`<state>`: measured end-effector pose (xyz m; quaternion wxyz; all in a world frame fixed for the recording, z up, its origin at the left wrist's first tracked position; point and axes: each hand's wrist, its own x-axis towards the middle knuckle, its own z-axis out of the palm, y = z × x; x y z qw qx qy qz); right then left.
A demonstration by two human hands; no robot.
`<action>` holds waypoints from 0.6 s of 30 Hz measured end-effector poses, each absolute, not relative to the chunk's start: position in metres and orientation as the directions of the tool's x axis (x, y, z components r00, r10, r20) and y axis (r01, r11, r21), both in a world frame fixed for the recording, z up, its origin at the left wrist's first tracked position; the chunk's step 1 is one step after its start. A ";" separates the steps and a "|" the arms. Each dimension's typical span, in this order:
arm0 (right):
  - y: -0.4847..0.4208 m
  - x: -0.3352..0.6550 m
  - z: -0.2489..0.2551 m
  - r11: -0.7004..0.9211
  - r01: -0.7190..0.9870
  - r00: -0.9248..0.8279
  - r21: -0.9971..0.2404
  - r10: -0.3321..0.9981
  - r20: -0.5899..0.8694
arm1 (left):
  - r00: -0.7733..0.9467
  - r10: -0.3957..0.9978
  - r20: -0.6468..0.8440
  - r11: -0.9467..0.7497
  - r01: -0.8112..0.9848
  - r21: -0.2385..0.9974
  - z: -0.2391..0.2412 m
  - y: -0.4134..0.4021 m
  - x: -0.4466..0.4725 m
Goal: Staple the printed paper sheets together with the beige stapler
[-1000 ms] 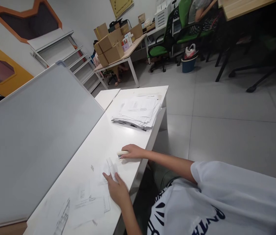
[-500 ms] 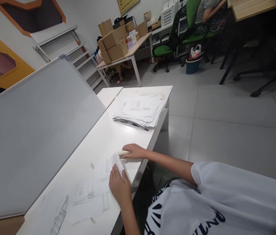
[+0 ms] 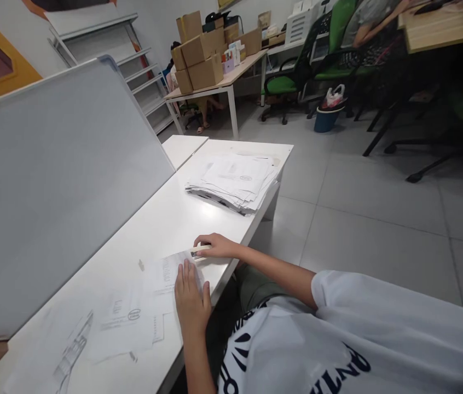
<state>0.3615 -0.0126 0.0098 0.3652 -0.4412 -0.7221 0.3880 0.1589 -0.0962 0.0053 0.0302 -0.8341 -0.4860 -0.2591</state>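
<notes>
My left hand point(image 3: 192, 301) lies flat on some printed sheets point(image 3: 163, 273), its fingers stretched out and the thumb apart. My right hand point(image 3: 220, 245) is closed around a small cream stapler point(image 3: 201, 249), whose dark metal end is at the upper right corner of these sheets. Whether its jaws are around the paper is too small to tell. Further printed papers point(image 3: 120, 323), one with an oval stamp, lie left of my left hand on the white table point(image 3: 145, 230). A thick stack of papers point(image 3: 235, 175) sits beyond my right hand.
A pale partition board point(image 3: 63, 180) borders the table's left side. Behind stand a desk with cardboard boxes point(image 3: 201, 71), a metal shelf point(image 3: 145, 87), green chairs point(image 3: 284, 82) and a blue bin point(image 3: 328, 116). A seated person point(image 3: 371, 27) is at the upper right.
The sheets under my left hand, raised at the edge before, now lie flatter. Both hands stay by them, the right still holding the stapler. The camera view has shifted a little.
</notes>
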 end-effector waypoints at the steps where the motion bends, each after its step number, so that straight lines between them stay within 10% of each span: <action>1: -0.013 0.362 0.010 0.321 0.361 -0.353 -0.876 0.916 0.190 | 0.398 0.797 0.454 -0.528 0.824 0.205 0.007 -0.097 0.159; 18: -0.010 0.364 0.010 0.349 0.386 -0.380 -0.854 0.904 0.198 | 0.164 0.972 0.170 -0.207 0.937 0.280 0.027 -0.090 0.183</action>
